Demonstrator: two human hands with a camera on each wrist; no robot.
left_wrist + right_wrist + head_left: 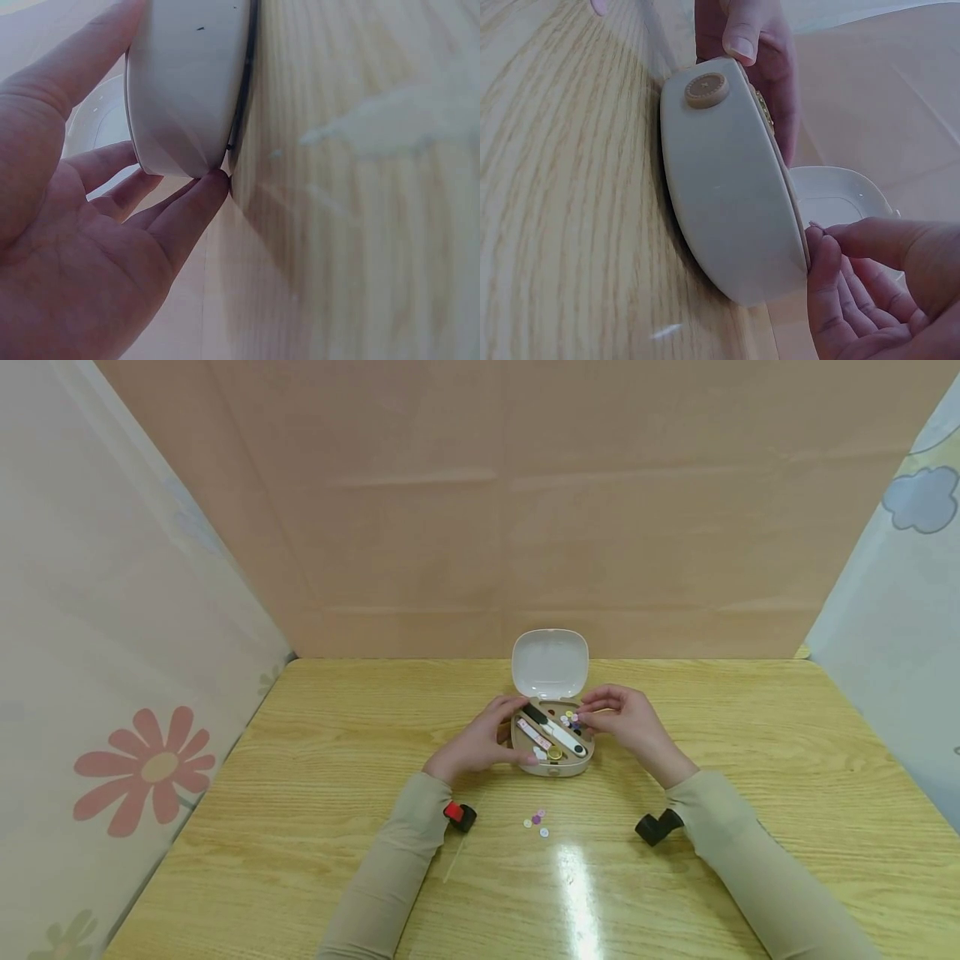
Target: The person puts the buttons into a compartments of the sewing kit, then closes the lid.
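An open sewing box (553,769) stands on the table, its white lid (550,664) raised at the back. My left hand (480,739) grips the box's left side, thumb at the front rim and fingers round the back; the left wrist view shows the fingertips against its wall (184,90). At the right rim, my right hand (628,720) pinches a small button (817,225), mostly hidden by thumb and forefinger. Beneath those fingers several small buttons (566,720) lie in the right compartment. A black-and-white tool (558,732) lies diagonally across the middle.
Several loose buttons (536,819) lie on the wooden table (337,777) in front of the box. Inside the box are a pink-and-white strip (533,734) and a gold round piece (554,752). A brown button-shaped clasp (706,90) projects from the front wall.
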